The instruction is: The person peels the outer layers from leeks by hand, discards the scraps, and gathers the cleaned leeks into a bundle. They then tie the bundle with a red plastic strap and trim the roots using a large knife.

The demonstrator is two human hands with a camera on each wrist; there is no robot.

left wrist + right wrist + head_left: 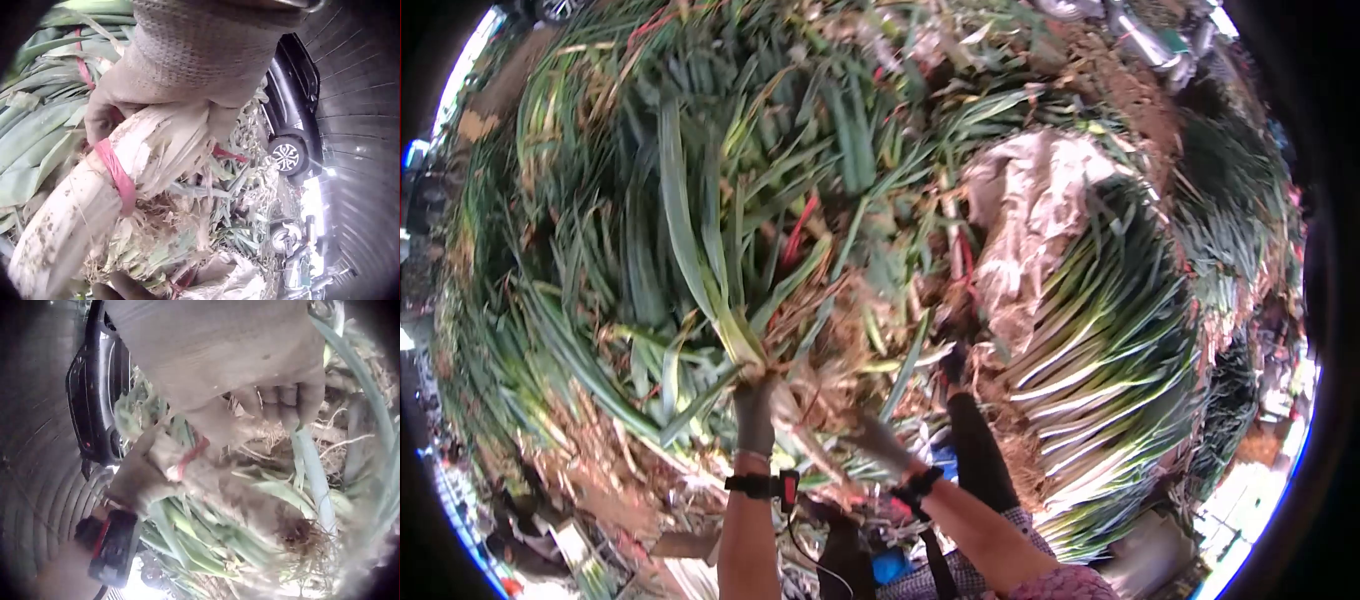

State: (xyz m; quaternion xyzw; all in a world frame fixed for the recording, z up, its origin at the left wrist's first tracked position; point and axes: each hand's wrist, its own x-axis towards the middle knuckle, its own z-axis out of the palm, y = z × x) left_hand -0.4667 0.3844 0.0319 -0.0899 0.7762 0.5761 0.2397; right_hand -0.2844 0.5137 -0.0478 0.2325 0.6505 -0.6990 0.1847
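My gloved left hand (755, 418) grips a bundle of leeks (725, 318), its green leaves reaching up over the pile in the head view. Close up in the left wrist view, the left hand's fingers (100, 122) curl round the pale stalks (69, 215), which a red tape (117, 175) binds. The bundle's root end (294, 532) points away from the left hand in the right wrist view. My gloved right hand (880, 445) hovers beside the bundle, its fingers (284, 403) loosely bent over loose roots and leaves with no held thing visible.
A wide heap of leeks (630, 215) spreads ahead and to the left. At the right lies a neat row of leeks (1100, 370) next to a pale crumpled sack (1030, 190). Dry husks and trimmings (830, 350) cover the ground by my hands. A dark car (290, 106) stands beyond.
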